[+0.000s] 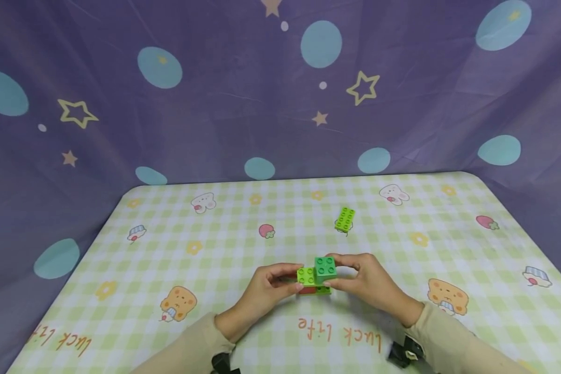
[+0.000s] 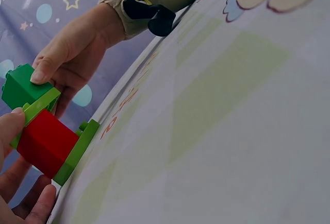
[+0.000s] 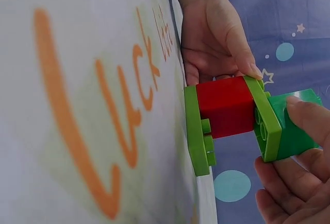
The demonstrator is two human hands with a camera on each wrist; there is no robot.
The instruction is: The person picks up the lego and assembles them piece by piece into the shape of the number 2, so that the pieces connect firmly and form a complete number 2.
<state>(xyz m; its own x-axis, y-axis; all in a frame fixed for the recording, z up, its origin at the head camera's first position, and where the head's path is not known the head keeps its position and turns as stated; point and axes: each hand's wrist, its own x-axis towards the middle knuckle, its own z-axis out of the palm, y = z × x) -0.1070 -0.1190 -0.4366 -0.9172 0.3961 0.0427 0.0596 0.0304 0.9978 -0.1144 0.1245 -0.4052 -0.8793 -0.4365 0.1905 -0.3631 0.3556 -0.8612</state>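
Note:
A small stack of toy building bricks stands on the table between both hands. At its base lies a light green flat brick [image 2: 77,154]; a red brick [image 2: 47,144] sits on one end of it. Across the red brick rests a second light green flat brick [image 1: 305,276], overhanging to the right. On that overhanging end is a darker green brick [image 1: 325,266]. My left hand [image 1: 267,286] pinches the stack's left end, thumb at the upper flat brick's edge. My right hand [image 1: 368,280] grips the darker green brick between thumb and fingers.
Another light green flat brick [image 1: 345,219] lies alone beyond the hands, toward the table's far side. A checked, printed cloth [image 1: 224,228] covers the table. Behind the far edge hangs a purple curtain [image 1: 243,104] with stars and blue ovals.

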